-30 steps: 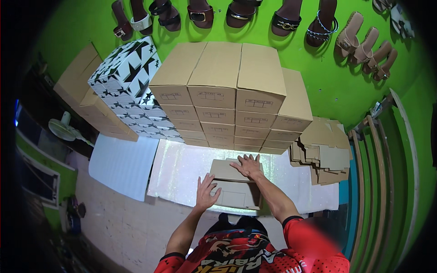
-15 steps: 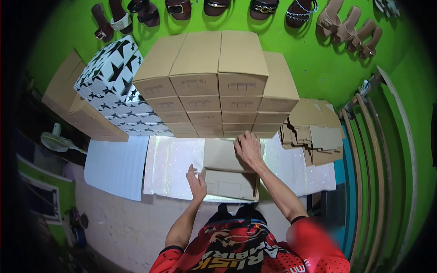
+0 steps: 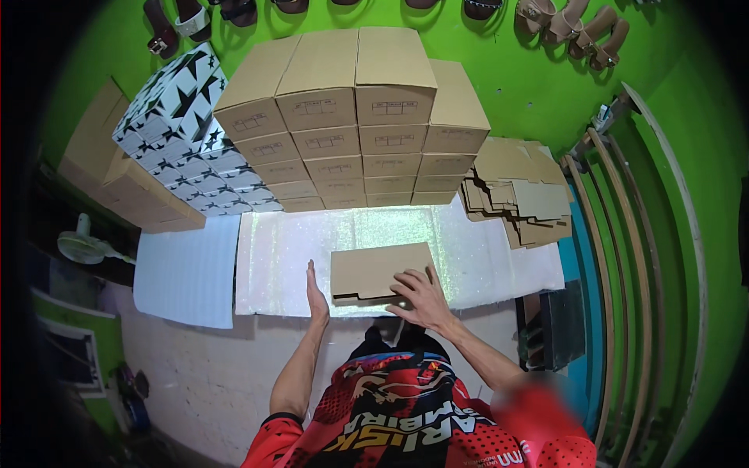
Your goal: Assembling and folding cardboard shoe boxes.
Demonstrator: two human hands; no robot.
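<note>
A brown cardboard box lies on the pale, shiny sheet covering the table, its lid folded down over the top. A dark stepped slit shows along the lid's near edge. My right hand rests at the box's near right corner, fingers spread over the lid. To the left of the box stands my left hand, held on edge with its fingers stretched out and a small gap between it and the cardboard. Neither hand grips anything.
Stacked brown boxes rise behind the table, beside white boxes with black stars. Flattened cardboard pieces lie at the right. Wooden rails stand further right. A white foam sheet and a fan are at the left.
The raised lid has come down toward me and now covers the box. My right hand has moved from the lid's far edge to the near right corner. The view has shifted.
</note>
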